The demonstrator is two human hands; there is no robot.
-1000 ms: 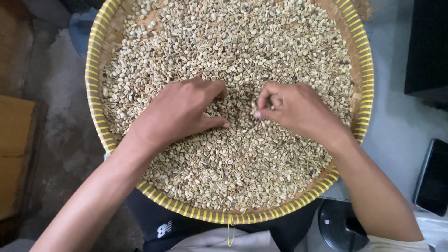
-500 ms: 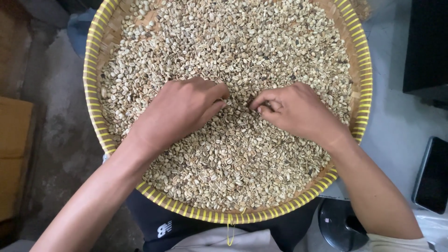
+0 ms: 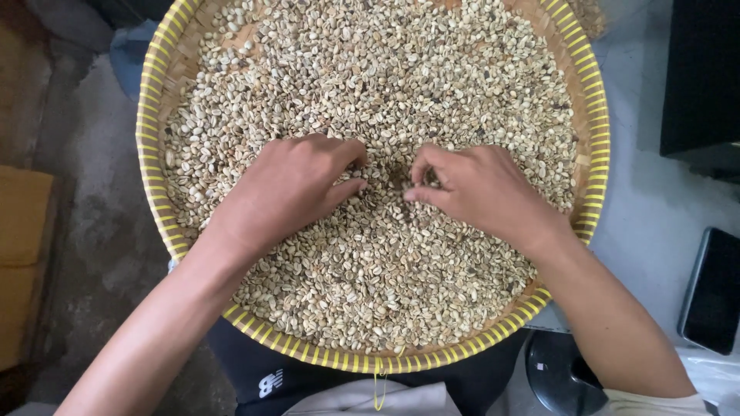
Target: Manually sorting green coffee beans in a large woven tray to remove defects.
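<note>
Your two hands meet palm-down at the centre of the frame, over a wide round woven tray [image 3: 597, 146] with a yellow-striped rim, heaped with pale beans [image 3: 385, 85]. Your left hand [image 3: 289, 189] lies curled on the bean layer, thumb stretched toward the middle; whether it has hold of anything, you cannot tell. Your right hand [image 3: 482, 189] has thumb and forefinger drawn nearly together at a darker patch of beans between the two hands (what sits in that pinch is too small to make out). That patch lies just beside both sets of fingertips, slightly nearer the right. The beans are small, oval, cream to tan, with scattered darker ones, covering the tray from upper edge to lower rim.
</note>
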